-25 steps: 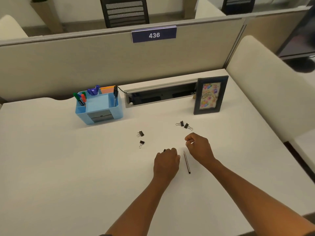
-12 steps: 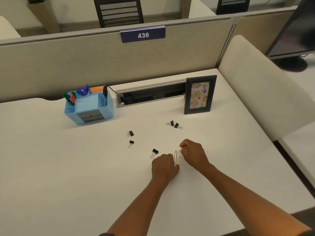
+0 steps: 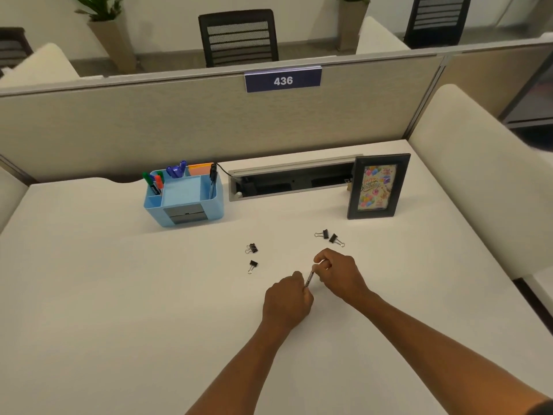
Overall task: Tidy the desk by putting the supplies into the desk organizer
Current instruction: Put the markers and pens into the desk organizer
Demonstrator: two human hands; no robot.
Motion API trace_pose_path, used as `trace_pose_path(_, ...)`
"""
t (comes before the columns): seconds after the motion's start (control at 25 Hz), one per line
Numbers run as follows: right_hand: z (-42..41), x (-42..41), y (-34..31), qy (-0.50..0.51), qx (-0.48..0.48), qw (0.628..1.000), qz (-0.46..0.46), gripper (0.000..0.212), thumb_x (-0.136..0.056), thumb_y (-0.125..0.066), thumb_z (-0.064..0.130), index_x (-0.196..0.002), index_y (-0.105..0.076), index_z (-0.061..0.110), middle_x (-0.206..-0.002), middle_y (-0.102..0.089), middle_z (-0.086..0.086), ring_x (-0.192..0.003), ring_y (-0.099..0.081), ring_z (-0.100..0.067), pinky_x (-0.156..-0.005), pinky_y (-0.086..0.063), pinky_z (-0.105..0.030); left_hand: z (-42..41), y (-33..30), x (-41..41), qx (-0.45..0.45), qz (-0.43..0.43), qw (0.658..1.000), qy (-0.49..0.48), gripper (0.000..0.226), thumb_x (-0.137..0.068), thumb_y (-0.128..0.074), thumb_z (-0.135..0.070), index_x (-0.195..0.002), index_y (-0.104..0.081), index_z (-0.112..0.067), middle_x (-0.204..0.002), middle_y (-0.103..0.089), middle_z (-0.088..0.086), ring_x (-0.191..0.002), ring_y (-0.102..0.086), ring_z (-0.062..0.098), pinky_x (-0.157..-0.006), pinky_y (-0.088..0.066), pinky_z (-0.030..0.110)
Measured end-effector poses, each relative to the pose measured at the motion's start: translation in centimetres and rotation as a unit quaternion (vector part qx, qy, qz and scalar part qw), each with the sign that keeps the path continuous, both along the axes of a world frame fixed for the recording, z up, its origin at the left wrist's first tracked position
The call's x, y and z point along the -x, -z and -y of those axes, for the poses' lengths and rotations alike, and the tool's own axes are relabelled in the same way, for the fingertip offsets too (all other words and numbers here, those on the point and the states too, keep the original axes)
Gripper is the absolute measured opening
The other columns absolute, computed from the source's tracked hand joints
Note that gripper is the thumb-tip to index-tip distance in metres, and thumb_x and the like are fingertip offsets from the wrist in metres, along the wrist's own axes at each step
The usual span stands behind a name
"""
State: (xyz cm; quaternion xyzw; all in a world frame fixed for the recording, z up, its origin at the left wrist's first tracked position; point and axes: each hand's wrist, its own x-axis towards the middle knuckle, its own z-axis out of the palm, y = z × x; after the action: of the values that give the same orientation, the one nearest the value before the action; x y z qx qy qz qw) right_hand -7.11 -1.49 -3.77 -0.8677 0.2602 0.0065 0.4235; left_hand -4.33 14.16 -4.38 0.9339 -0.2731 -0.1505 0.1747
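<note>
Lifted off the desk (image 3: 119,295), pen (image 3: 308,279) now pinched by both left hand (image 3: 287,301) and right hand (image 3: 338,274); next I carry it to the organizer (image 3: 182,199), upper left.

A white desk (image 3: 119,295) carries four binder clips (image 3: 252,248) just beyond the hands' grip, a blue organizer (image 3: 184,202) and framed birthday card (image 3: 377,187) farther back.

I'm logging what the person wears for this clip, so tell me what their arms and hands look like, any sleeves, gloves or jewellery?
Both forearms are bare from wrist to the frame's edge. The left hand and right hand wear no gloves, and no watch or bracelet shows. A dark bit of sleeve shows at the lower right corner. Rings are too small to tell.
</note>
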Motion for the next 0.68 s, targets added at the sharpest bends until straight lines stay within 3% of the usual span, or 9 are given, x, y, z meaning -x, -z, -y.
trace_pose_path(0.2,-3.8,-4.3,-2.5,-0.028,-0.085,0.993,0.076,0.005,-0.086,-0.064,0.016,-0.086,-0.067,0.019,-0.073,-0.071,0.003,-0.063,-0.070,-0.011,-0.065,-0.059,-0.032,-3.8,-1.8,-3.9,0.058,0.023,0.997,-0.044,0.012,-0.090,-0.043,-0.031,-0.084,-0.041,-0.021,-0.072,-0.056,-0.001,-0.061,-0.050,0.024,-0.053,-0.036,0.032)
trace_pose_path(0.32,-5.8,-8.0,-4.0,-0.055,-0.102,0.989,0.093,0.004,-0.088,-0.065,0.017,-0.088,-0.068,0.020,-0.076,-0.072,0.003,-0.064,-0.070,-0.013,-0.062,-0.059,-0.030,-6.4,-2.8,-6.7,0.101,0.040,0.991,-0.083,0.011,-0.090,-0.046,-0.035,-0.084,-0.046,-0.025,-0.075,-0.060,-0.005,-0.064,-0.056,0.019,-0.057,-0.047,0.035)
trace_pose_path(0.48,-8.4,-14.2,-6.6,-0.091,-0.074,0.987,0.113,0.006,-0.090,-0.065,0.020,-0.092,-0.067,0.014,-0.078,-0.072,0.003,-0.067,-0.069,-0.013,-0.060,-0.055,-0.021,-10.5,-4.1,-11.4,0.124,0.068,0.982,-0.128,0.021,-0.095,-0.048,-0.037,-0.113,-0.057,-0.028,-0.108,-0.063,-0.009,-0.093,-0.061,0.012,-0.077,-0.051,0.027)
trace_pose_path(0.6,-10.4,-18.8,-8.2,-0.113,-0.030,0.984,0.132,0.008,-0.090,-0.066,0.021,-0.092,-0.067,0.013,-0.079,-0.071,0.001,-0.070,-0.068,-0.012,-0.059,-0.052,-0.016,-14.2,-4.0,-15.4,0.056,0.050,0.981,-0.181,0.049,-0.097,-0.048,-0.036,-0.143,-0.040,-0.023,-0.145,-0.046,-0.004,-0.131,-0.044,0.015,-0.103,-0.041,0.032)
trace_pose_path(0.68,-12.0,-21.8,-8.7,-0.124,-0.011,0.981,0.151,0.006,-0.089,-0.067,0.019,-0.089,-0.067,0.013,-0.077,-0.070,0.000,-0.070,-0.068,-0.013,-0.062,-0.054,-0.020,-16.6,-3.6,-17.8,0.025,0.043,0.977,-0.206,0.058,-0.097,-0.049,-0.035,-0.150,-0.030,-0.021,-0.155,-0.033,-0.001,-0.141,-0.032,0.016,-0.109,-0.035,0.034)
